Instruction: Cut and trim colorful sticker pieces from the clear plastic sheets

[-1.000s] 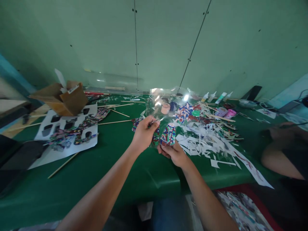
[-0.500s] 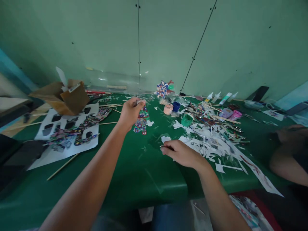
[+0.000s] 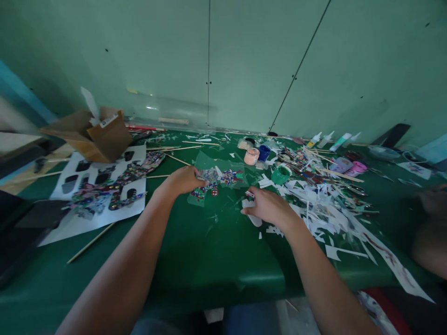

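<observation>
My left hand point(image 3: 185, 180) is low over the green table, fingertips closed on the left end of a clear plastic film point(image 3: 238, 165). Brightly patterned cutouts point(image 3: 230, 177) lie on or under this film, and a small round red-and-white one point(image 3: 214, 191) is just below. To the right, my right hand point(image 3: 267, 204) is curled over a rounded white paper piece point(image 3: 255, 219) on the tabletop. Something small and pale shows at its fingertips, too small to name. Its thumb and forefinger are slightly apart around the paper.
White paper scraps point(image 3: 314, 204) and brushes spread at right, behind them glue bottles point(image 3: 314, 139). Paint jars, peach point(image 3: 251, 157), blue point(image 3: 264, 152) and green point(image 3: 281, 175), stand beyond my right hand. At left are a cardboard box point(image 3: 108, 139), a printed sheet point(image 3: 52, 230) and wooden sticks point(image 3: 91, 243).
My left hand has come down with the film and cutouts, which were raised and now lie on the table. My right hand has shifted slightly and reached over the white paper piece.
</observation>
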Available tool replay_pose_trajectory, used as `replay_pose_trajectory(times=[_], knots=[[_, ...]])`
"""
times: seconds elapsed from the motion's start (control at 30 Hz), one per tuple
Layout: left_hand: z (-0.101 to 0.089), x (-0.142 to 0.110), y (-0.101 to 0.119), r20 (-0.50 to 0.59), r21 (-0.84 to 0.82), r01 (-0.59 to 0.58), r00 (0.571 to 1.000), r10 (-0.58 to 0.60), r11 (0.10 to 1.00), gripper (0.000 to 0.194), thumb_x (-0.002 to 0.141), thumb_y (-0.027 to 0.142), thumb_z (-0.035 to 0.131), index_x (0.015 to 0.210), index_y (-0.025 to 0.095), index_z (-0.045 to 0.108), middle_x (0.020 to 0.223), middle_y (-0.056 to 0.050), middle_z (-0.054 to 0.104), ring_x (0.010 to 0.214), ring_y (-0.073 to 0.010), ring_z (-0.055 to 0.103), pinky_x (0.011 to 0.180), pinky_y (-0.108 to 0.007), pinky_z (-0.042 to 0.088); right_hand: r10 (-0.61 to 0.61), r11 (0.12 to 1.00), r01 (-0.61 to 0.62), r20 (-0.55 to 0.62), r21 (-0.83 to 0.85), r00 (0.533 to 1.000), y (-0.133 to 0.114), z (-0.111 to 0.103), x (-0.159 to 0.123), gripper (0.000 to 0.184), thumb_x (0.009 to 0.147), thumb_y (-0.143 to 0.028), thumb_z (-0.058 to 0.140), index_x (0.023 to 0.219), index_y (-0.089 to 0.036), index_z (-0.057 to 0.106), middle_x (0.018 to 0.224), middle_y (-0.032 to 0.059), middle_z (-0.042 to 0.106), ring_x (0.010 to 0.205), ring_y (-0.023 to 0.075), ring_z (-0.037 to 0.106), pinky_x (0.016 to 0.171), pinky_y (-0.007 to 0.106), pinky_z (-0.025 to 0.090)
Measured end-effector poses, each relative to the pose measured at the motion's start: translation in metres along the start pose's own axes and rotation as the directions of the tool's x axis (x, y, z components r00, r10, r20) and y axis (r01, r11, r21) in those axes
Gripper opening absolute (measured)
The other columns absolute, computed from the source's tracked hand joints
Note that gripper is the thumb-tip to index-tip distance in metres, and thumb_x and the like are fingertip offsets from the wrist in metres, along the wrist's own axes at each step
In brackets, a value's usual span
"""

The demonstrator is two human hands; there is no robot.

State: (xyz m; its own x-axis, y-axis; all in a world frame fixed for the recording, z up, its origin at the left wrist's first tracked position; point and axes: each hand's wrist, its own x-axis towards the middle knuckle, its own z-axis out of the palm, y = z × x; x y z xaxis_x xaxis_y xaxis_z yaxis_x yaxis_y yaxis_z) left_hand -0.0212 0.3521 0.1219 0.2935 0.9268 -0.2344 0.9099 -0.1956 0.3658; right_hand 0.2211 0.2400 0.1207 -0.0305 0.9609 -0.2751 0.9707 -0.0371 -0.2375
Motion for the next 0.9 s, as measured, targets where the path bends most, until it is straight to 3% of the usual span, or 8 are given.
replay_pose_trajectory(times=[0.2, 0.37, 0.47, 0.6, 0.7, 0.77, 0.8, 0.9], knots=[[0.001, -0.012, 0.001, -0.152, 0.220, 0.171, 0.978, -0.140, 0.960, 0.077, 0.076, 0.069, 0.042, 0.123, 0.010, 0.061, 0.133, -0.024, 0.055, 0.123, -0.0422, 0.051, 0.093, -0.050, 0.045, -0.013, 0.993, 0.014, -0.008, 0.118, 1.000, 0.009, -0.007, 0.005, 0.042, 0.071, -0.051, 0.068, 0.097, -0.022, 0.055, 0.100, 0.0072, 0.063, 0.080, 0.0205, 0.059, 0.055, 0.026, 0.034], [-0.010, -0.021, -0.005, -0.379, 0.141, 0.201, 0.915, -0.135, 0.969, 0.047, 0.088, 0.029, 0.036, 0.127, 0.016, 0.059, 0.118, -0.017, 0.067, 0.115, -0.0375, 0.058, 0.092, -0.050, 0.045, -0.182, 0.922, 0.156, 0.041, 0.354, 0.983, 0.018, -0.032, 0.007, 0.030, 0.075, -0.048, 0.067, 0.080, -0.021, 0.053, 0.072, -0.0018, 0.053, 0.063, 0.0134, 0.048, 0.056, 0.025, 0.033], [-0.017, -0.021, -0.006, -0.478, 0.060, 0.079, 0.877, -0.041, 0.995, 0.058, 0.080, 0.012, 0.042, 0.134, 0.027, 0.052, 0.115, -0.008, 0.069, 0.111, -0.0314, 0.061, 0.092, -0.046, 0.046, -0.281, 0.849, 0.228, 0.040, 0.476, 0.959, 0.016, -0.048, 0.009, 0.024, 0.078, -0.043, 0.065, 0.085, -0.020, 0.060, 0.077, -0.0003, 0.056, 0.067, 0.0133, 0.050, 0.060, 0.025, 0.036], [-0.018, -0.021, 0.005, -0.537, -0.089, -0.236, 0.830, 0.152, 0.968, 0.049, 0.078, 0.017, 0.051, 0.126, 0.026, 0.058, 0.122, -0.006, 0.064, 0.101, -0.0234, 0.063, 0.090, -0.038, 0.048, -0.315, 0.794, 0.327, -0.113, 0.512, 0.942, 0.008, -0.060, 0.024, 0.022, 0.081, -0.041, 0.062, 0.084, -0.019, 0.061, 0.078, 0.0000, 0.055, 0.068, 0.0123, 0.050, 0.060, 0.025, 0.035], [-0.009, -0.023, 0.022, -0.283, -0.387, -0.441, 0.893, 0.350, 0.810, 0.041, 0.085, 0.038, 0.053, 0.121, 0.021, 0.059, 0.111, -0.008, 0.068, 0.089, -0.0193, 0.066, 0.077, -0.030, 0.051, -0.274, 0.772, 0.350, -0.219, 0.530, 0.936, 0.001, -0.054, 0.036, 0.021, 0.084, -0.041, 0.058, 0.084, -0.020, 0.055, 0.073, -0.0024, 0.049, 0.062, 0.0102, 0.045, 0.058, 0.024, 0.033], [-0.004, -0.025, 0.033, -0.032, -0.531, -0.409, 0.885, 0.465, 0.742, 0.042, 0.086, 0.045, 0.050, 0.121, 0.022, 0.059, 0.103, -0.007, 0.071, 0.082, -0.0186, 0.067, 0.068, -0.028, 0.051, -0.274, 0.762, 0.334, -0.191, 0.555, 0.942, -0.002, -0.044, 0.042, 0.022, 0.085, -0.042, 0.055, 0.083, -0.020, 0.052, 0.069, -0.0035, 0.045, 0.059, 0.0101, 0.043, 0.056, 0.023, 0.033], [-0.002, -0.026, 0.037, -0.027, -0.551, -0.401, 0.885, 0.464, 0.732, 0.040, 0.087, 0.046, 0.050, 0.117, 0.021, 0.061, 0.098, -0.007, 0.071, 0.079, -0.0181, 0.067, 0.065, -0.027, 0.050, -0.289, 0.763, 0.328, -0.159, 0.557, 0.944, -0.002, -0.037, 0.044, 0.022, 0.085, -0.042, 0.055, 0.082, -0.020, 0.052, 0.068, -0.0038, 0.045, 0.059, 0.0104, 0.044, 0.056, 0.023, 0.033], [-0.004, -0.039, 0.035, -0.351, -0.461, -0.444, 0.887, 0.302, 0.769, 0.032, 0.088, 0.042, 0.049, 0.101, 0.018, 0.066, 0.090, -0.007, 0.071, 0.075, -0.0162, 0.064, 0.064, -0.026, 0.048, -0.327, 0.813, 0.326, -0.084, 0.482, 0.941, -0.001, -0.016, 0.049, 0.021, 0.084, -0.040, 0.055, 0.078, -0.020, 0.052, 0.068, -0.0023, 0.048, 0.062, 0.0122, 0.047, 0.057, 0.024, 0.034]])
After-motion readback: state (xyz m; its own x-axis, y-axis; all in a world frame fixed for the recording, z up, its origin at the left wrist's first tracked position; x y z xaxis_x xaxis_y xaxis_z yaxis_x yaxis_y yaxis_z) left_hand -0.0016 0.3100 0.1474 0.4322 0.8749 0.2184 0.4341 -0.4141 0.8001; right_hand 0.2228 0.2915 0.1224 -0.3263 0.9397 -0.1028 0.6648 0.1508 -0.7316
